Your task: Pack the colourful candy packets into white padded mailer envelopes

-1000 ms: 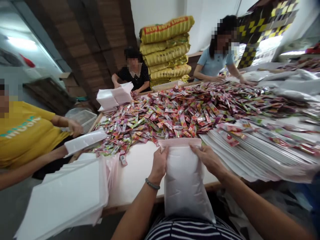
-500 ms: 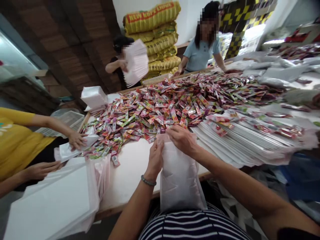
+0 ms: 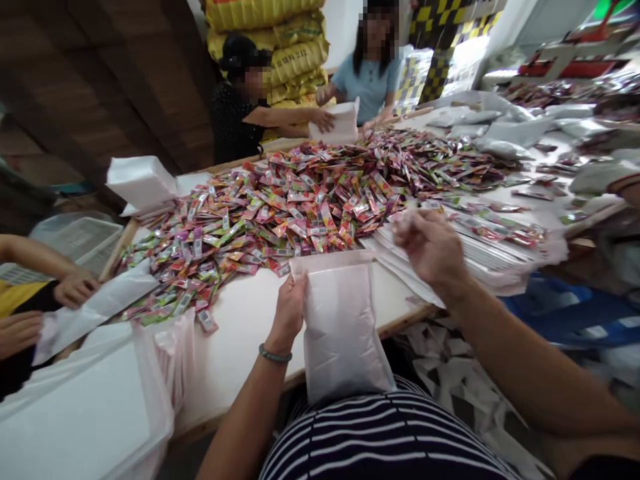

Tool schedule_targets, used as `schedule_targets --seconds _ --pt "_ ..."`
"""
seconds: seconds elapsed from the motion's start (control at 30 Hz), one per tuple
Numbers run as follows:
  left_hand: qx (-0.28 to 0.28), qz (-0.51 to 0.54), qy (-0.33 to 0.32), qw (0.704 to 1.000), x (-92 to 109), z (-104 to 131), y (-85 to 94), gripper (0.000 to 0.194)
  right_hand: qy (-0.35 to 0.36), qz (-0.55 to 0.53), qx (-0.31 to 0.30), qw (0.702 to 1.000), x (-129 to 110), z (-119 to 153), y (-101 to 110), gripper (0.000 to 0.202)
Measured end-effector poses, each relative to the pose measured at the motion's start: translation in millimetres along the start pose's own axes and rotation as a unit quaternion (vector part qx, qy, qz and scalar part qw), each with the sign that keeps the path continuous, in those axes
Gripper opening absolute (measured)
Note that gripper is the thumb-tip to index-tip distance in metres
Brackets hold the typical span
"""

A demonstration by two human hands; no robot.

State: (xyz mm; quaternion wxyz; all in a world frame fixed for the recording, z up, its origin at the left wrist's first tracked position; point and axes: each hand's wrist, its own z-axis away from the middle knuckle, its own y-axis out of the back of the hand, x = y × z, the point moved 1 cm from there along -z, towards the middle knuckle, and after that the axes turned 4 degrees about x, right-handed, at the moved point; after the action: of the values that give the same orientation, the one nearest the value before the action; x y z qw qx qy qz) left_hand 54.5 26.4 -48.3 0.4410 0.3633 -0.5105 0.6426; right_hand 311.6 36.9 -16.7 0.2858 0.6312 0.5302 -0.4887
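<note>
A filled white translucent bag [image 3: 343, 327] stands against my striped shirt, its pinkish top edge upward. My left hand [image 3: 293, 303] grips the bag's upper left edge between thumb and fingers. Raised to the right of the bag, my right hand [image 3: 430, 247] has its fingers drawn together near a blurred, pale bit; what it holds, if anything, I cannot make out. Beyond the bag lies a large heap of small colourful packets [image 3: 305, 200]. Flat white bags [image 3: 480, 253] are fanned out behind my right hand, some packets lying on them.
Stacked white bags [image 3: 75, 407] fill the table's near left corner. At the left edge a person's hands [image 3: 75, 287] hold a white bag. Two people stand across the table [image 3: 220, 367], one handling white sheets [image 3: 340, 123]. A white stack [image 3: 143, 180] sits at the far left corner.
My right hand has left the bag's top and moved right. The bag's top edge is now uncovered, with my left hand still on it. Across the table, the fanned white sheets were lowered.
</note>
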Motion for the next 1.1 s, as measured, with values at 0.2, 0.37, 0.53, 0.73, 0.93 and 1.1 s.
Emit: schedule_targets --seconds 0.2,0.37,0.53,0.73,0.93,1.1 --pt "-0.013 -0.012 0.032 0.999 -4.2 -7.8 15.4 0.050 -0.104 0.390 -0.302 0.864 -11.4 80.5 90.8 0.029" --pt "-0.034 -0.070 0.041 0.996 -3.1 -9.4 18.4 0.057 -0.229 0.263 -0.189 0.918 22.1 73.3 23.9 0.053" --pt "-0.021 -0.133 0.039 0.990 -16.7 -21.1 25.7 0.061 -0.372 -0.050 -0.251 0.892 79.3 40.3 -49.9 0.051" --pt "0.022 -0.249 0.006 0.968 -48.4 -37.1 53.3 0.028 -0.327 0.136 -0.232 0.906 127.3 40.9 -40.7 0.023" --pt "-0.052 -0.402 -0.151 0.902 -45.1 -30.9 64.7 0.023 -0.036 0.273 -0.255 0.927 103.9 38.8 -29.2 0.023" --pt "-0.171 -0.501 -0.255 0.809 -36.1 -21.0 75.5 0.046 0.096 0.331 -0.297 0.891 86.8 44.5 -20.0 0.019"
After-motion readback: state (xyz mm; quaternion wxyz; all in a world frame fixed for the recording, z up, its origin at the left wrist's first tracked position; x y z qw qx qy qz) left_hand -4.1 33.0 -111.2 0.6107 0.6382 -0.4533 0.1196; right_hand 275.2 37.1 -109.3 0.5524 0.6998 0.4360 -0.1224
